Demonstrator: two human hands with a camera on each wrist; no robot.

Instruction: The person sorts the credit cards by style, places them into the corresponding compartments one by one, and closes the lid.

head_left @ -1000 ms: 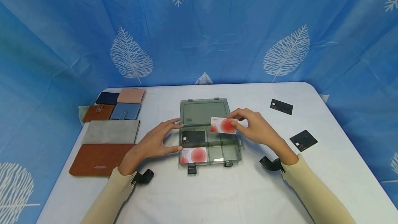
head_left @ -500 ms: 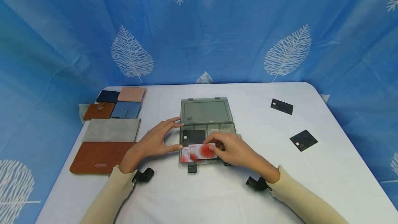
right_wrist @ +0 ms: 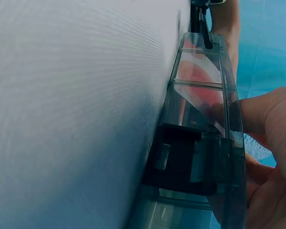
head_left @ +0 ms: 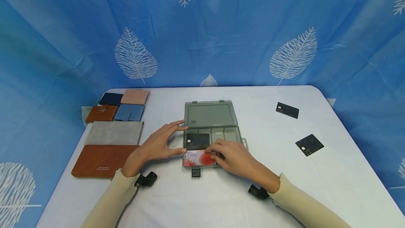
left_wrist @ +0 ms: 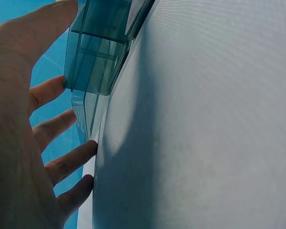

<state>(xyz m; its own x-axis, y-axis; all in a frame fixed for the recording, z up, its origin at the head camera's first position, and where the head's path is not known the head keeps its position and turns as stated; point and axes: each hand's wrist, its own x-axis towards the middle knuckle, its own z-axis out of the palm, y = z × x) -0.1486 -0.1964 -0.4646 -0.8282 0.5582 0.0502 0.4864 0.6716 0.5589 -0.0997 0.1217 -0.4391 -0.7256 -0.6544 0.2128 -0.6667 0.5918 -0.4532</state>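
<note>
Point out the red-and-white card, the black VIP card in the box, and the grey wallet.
red-and-white card (head_left: 197,158), head view, its left half beside the fingers.
black VIP card (head_left: 197,140), head view, middle of its face.
grey wallet (head_left: 114,133), head view, middle of its top face.

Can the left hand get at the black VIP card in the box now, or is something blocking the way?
Probably yes. The left hand rests at the left wall of the open box, its lid folded back. The black VIP card lies uncovered, and the right hand works nearer, on the red-and-white card.

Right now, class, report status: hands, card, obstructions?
Left hand open, steadying grey plastic box. Right hand pressing red-and-white card into front-left compartment. Nothing obstructing.
</note>
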